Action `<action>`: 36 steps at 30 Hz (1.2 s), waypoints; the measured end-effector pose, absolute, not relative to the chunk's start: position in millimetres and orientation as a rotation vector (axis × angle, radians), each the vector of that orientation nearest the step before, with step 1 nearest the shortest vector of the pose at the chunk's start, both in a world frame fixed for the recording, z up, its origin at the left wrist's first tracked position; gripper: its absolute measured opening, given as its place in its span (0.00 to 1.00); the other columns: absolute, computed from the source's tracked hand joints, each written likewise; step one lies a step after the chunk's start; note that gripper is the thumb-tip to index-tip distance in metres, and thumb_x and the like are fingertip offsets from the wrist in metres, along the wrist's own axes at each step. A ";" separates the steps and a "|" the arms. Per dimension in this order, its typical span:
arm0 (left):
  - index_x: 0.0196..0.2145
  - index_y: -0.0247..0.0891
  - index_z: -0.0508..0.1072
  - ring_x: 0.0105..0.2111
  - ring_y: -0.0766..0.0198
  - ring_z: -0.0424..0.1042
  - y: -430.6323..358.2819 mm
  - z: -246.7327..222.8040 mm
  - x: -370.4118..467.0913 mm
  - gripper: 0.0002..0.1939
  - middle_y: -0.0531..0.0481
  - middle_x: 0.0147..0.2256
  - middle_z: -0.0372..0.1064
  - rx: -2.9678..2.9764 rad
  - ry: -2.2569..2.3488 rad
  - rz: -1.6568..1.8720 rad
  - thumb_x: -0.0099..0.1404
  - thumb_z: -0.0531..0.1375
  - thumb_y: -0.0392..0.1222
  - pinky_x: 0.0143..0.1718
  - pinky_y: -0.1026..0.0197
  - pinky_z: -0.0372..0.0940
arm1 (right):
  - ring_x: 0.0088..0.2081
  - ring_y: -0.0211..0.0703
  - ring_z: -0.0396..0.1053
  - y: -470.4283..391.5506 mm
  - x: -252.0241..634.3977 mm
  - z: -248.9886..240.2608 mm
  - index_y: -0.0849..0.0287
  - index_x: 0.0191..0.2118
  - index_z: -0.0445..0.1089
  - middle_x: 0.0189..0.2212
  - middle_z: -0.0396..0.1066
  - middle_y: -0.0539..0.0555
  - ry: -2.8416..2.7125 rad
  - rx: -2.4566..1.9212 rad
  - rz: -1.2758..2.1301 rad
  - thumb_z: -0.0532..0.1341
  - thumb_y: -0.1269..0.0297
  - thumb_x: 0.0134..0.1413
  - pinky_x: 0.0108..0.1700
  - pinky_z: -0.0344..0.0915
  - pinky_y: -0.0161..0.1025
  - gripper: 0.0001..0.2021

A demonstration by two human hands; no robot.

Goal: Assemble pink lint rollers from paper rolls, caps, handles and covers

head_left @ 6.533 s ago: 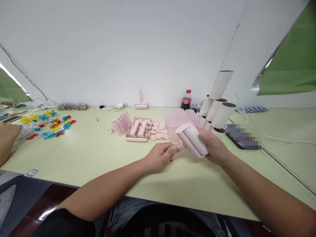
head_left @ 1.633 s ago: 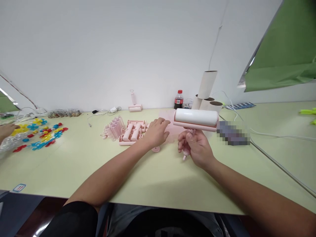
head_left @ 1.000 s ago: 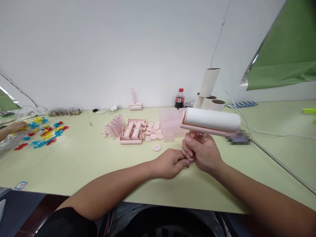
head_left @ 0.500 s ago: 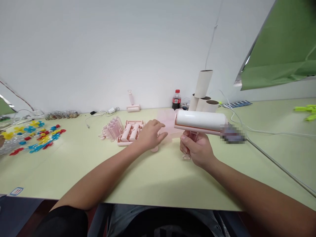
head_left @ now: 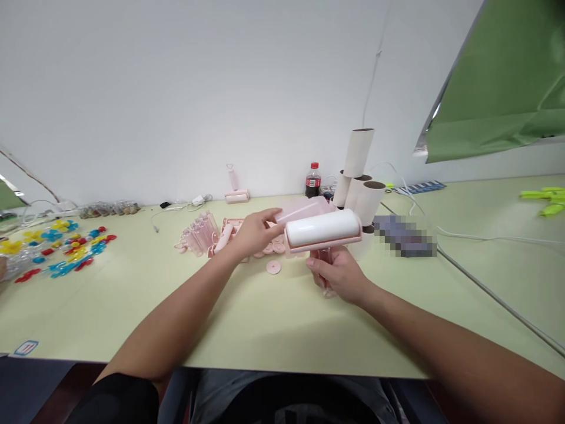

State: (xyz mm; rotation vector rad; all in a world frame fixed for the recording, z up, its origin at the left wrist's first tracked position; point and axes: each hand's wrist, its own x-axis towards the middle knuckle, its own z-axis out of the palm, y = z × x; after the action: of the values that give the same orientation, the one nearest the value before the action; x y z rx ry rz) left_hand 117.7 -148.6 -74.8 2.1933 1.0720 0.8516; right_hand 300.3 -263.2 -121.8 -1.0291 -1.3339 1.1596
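Note:
My right hand (head_left: 338,272) is wrapped round the handle of a lint roller (head_left: 324,228), which has a white roll in a pink frame and is held up level, slightly tilted. My left hand (head_left: 258,232) grips the left end of a translucent pink cover (head_left: 306,207), thumb below and fingers above. That cover lies just behind the roller, which hides its lower part. Beneath my left hand are several pink discs (head_left: 277,247), and one separate pink disc (head_left: 273,267) lies nearer me. Pink roller frames (head_left: 224,235) are partly hidden by the same hand.
Left of the frames stand several clear pink handles (head_left: 200,232). Cardboard-cored white rolls (head_left: 359,153) are stacked at the right, beside a cola bottle (head_left: 313,179). Another lint roller (head_left: 237,195) leans at the wall. Colourful plastic pieces (head_left: 75,247) lie left; a white cable (head_left: 498,294) crosses the right.
My right hand has brought the lint roller left and slightly down. My left hand has closed on the translucent pink cover and tilted it up, baring the discs.

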 end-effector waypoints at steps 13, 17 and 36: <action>0.54 0.36 0.73 0.31 0.62 0.71 -185.7 -75.1 86.4 0.33 0.48 0.35 0.74 1.711 0.777 1.098 0.52 0.69 0.52 0.30 0.61 0.66 | 0.14 0.33 0.54 -260.7 301.0 -139.0 0.56 0.31 0.58 0.14 0.56 0.41 -1.519 -1.173 1.307 0.61 0.48 0.55 0.13 0.50 0.30 0.17; 0.54 0.39 0.73 0.30 0.63 0.71 -180.1 -86.4 86.4 0.33 0.47 0.38 0.73 1.748 0.761 1.064 0.52 0.69 0.53 0.26 0.63 0.66 | 0.14 0.33 0.54 -260.8 302.7 -140.4 0.56 0.32 0.59 0.14 0.57 0.41 -1.528 -1.200 1.302 0.61 0.45 0.55 0.13 0.51 0.31 0.19; 0.55 0.39 0.73 0.40 0.58 0.71 -177.5 -95.7 88.1 0.31 0.47 0.40 0.74 1.949 0.741 1.038 0.56 0.67 0.52 0.43 0.58 0.66 | 0.15 0.34 0.55 -260.1 302.7 -141.8 0.55 0.33 0.58 0.14 0.55 0.41 -1.514 -1.214 1.233 0.60 0.44 0.56 0.13 0.51 0.30 0.19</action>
State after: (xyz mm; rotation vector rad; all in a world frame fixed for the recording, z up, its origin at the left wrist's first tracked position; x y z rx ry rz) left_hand 88.1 -177.5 -95.7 1.9489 0.7412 1.0380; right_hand 302.7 -260.1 -141.8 -1.2136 -1.5144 1.2331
